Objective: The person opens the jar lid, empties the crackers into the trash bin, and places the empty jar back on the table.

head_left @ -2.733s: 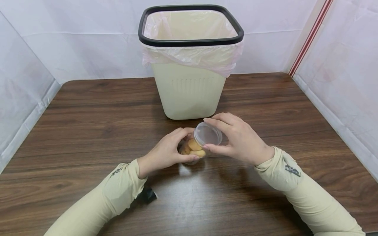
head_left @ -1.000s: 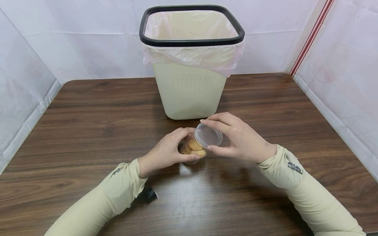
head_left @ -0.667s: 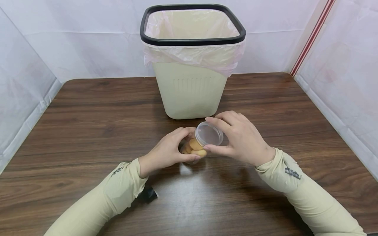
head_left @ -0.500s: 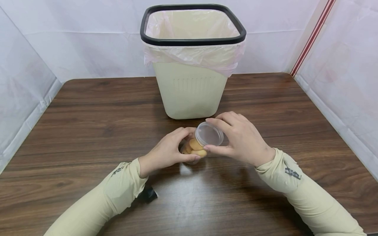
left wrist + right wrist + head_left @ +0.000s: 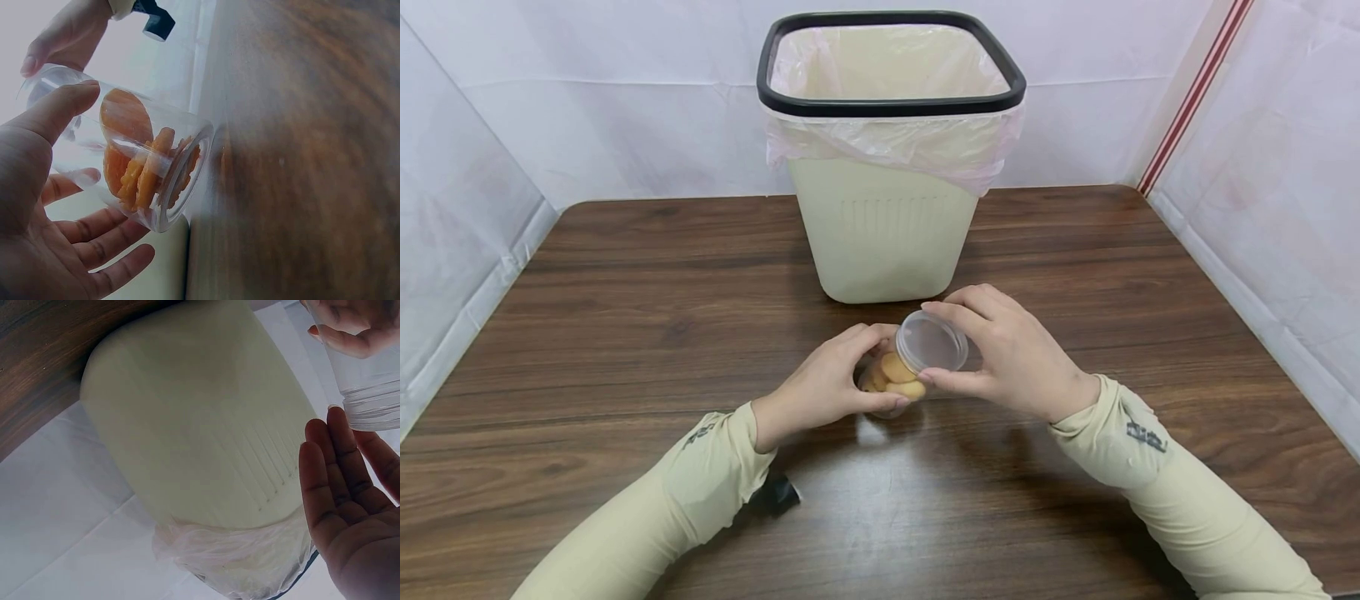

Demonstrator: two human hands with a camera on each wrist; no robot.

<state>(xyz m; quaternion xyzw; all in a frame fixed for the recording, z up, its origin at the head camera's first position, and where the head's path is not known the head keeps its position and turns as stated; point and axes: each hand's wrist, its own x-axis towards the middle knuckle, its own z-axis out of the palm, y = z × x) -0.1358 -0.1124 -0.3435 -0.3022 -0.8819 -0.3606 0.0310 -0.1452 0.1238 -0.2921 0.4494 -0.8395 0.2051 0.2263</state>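
Observation:
A clear plastic jar [image 5: 190, 134] with several round yellow-orange biscuits [image 5: 904, 389] inside stands tilted in the head view, its top end toward the right. My left hand [image 5: 820, 379] grips the jar's side, thumb in front and fingers behind. At the top end is a translucent round lid [image 5: 931, 342]. My right hand [image 5: 1011, 350] holds it at the edge between thumb and fingertips. In the left wrist view the jar's base is close over the tabletop, with the biscuits gathered toward that end. Ridges show around the top end in the right wrist view.
A cream waste bin [image 5: 883, 233] with a black rim and a pinkish plastic liner [image 5: 910, 142] stands on the wood-grain table [image 5: 662, 292] just behind the hands. Beside the left sleeve is a small black piece [image 5: 784, 494]. White sheeting [image 5: 625, 133] surrounds the table.
The left hand and jar have hardly moved. The right thumb and fingertips shifted slightly along the lid's edge a second ago, then settled back; the last half second looks almost still.

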